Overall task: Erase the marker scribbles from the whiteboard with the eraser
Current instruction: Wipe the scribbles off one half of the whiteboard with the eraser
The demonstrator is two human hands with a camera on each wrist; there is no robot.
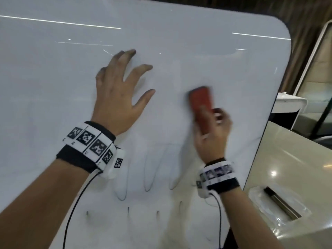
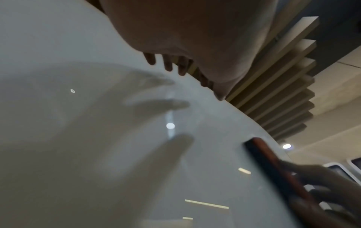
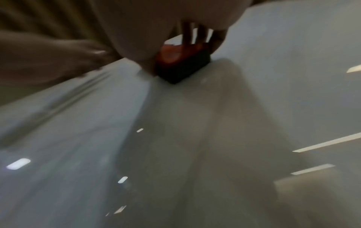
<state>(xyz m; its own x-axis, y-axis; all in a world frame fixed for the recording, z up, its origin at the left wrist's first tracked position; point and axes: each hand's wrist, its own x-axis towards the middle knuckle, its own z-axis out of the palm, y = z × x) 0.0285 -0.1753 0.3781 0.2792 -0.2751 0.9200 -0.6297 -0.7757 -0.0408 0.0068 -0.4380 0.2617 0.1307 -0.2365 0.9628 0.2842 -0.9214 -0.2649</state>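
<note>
A large whiteboard (image 1: 53,87) with rounded corners fills the head view, tilted away from me. My right hand (image 1: 213,130) grips a red eraser (image 1: 201,106) with a dark felt base and presses it flat on the board right of centre; both are motion-blurred. The eraser (image 3: 181,63) also shows under the fingers in the right wrist view, and the eraser (image 2: 273,166) at lower right in the left wrist view. My left hand (image 1: 122,85) lies on the board with fingers spread, left of the eraser. Faint looped marker scribbles (image 1: 136,178) remain lower down, with short dashes beneath them.
A beige glossy counter (image 1: 287,159) stands to the right of the board's edge, with a clear tray holding a dark marker (image 1: 280,202). A white stand (image 1: 289,105) is behind it. Cables run from both wristbands.
</note>
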